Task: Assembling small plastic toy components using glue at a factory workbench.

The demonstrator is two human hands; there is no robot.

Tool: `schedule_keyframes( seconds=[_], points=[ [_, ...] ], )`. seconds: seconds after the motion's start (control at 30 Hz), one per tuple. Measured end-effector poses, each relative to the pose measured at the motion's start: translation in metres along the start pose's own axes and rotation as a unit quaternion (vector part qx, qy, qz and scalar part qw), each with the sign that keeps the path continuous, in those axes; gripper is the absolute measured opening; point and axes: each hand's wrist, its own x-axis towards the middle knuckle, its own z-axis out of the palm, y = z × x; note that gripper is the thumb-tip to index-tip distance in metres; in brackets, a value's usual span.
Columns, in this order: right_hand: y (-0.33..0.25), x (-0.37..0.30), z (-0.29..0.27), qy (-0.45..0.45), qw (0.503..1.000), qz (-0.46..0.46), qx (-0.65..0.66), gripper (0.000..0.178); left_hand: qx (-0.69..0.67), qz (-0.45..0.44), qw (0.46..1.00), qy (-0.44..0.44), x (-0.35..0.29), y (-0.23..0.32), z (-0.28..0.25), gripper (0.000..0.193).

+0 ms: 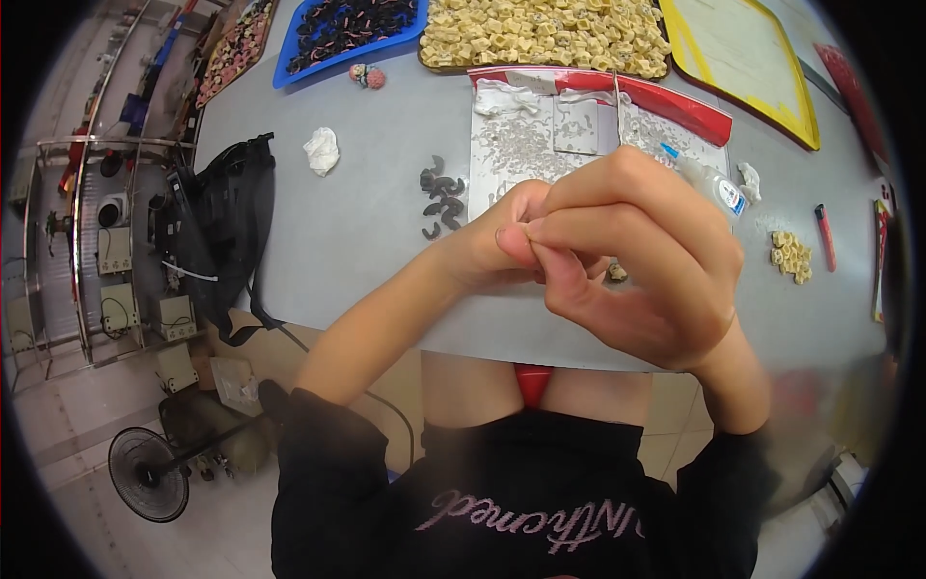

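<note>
My two hands meet close in front of me, above the near part of the grey table [338, 232]. My right hand [666, 251] is closed in a pinch, thumb against fingertips, right beside the fingers of my left hand [516, 227]. The left fingers are bent and partly covered by the right hand; whatever the two hold is too small to make out. Just below the right fingers shows a small yellowish-brown piece [617, 272]. Beyond my hands lies a white sheet [482, 174] strewn with grey bits. Several black curved pieces [444, 201] lie left of it.
A blue tray [285, 69] of dark pieces, a tray heaped with yellow pieces [540, 37] and a yellow-rimmed tray [805, 106] line the back. On the right are a clear bottle [721, 188], loose yellow pieces [791, 257] and a red marker [826, 236]. A black bag [231, 222] hangs left.
</note>
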Motion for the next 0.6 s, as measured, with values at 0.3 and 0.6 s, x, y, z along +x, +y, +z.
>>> schedule_keyframes(
  seconds=[0.3,0.6],
  points=[
    [-0.001,0.000,-0.003,-0.004,1.000,0.001,0.026,0.023,0.025,-0.013,1.000,-0.008,0.003,0.004,0.004,0.057],
    [0.001,0.003,-0.002,0.004,0.999,-0.021,0.024,0.025,0.066,0.001,0.997,-0.039,0.002,-0.002,-0.005,0.059]
  ],
)
